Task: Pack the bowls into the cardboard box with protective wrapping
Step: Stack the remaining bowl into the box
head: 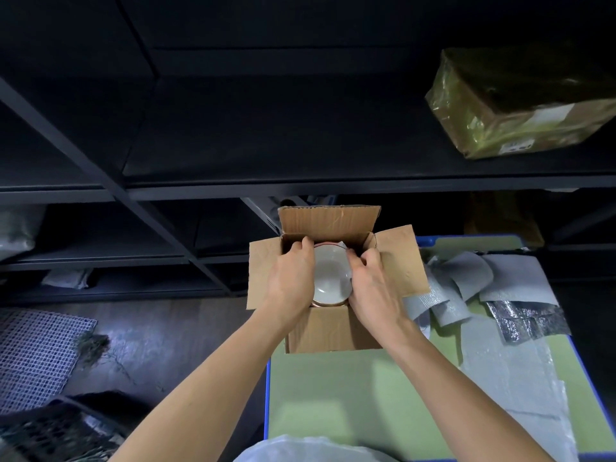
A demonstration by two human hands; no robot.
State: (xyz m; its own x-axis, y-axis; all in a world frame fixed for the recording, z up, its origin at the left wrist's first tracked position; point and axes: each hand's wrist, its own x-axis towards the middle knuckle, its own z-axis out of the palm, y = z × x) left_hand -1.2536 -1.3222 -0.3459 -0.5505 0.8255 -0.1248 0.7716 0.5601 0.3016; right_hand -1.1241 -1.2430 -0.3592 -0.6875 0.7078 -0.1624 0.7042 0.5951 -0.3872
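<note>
A green tabletop [350, 395] with a blue edge carries everything. A box [333, 328] stands at its 11 o'clock corner, flaps spread open, the left flap hanging past the tabletop's edge. Grey foam sheets [466, 278] lie in a loose, overlapping heap at 1 o'clock, touching the box's right flap. Silver foil [526, 321] lies just beside them at 3 o'clock, partly under one sheet. A clear film [520, 388] lies flat along the right side from 3 to 5 o'clock, reaching up to the foil. The near left part of the tabletop shows bare green.
</note>
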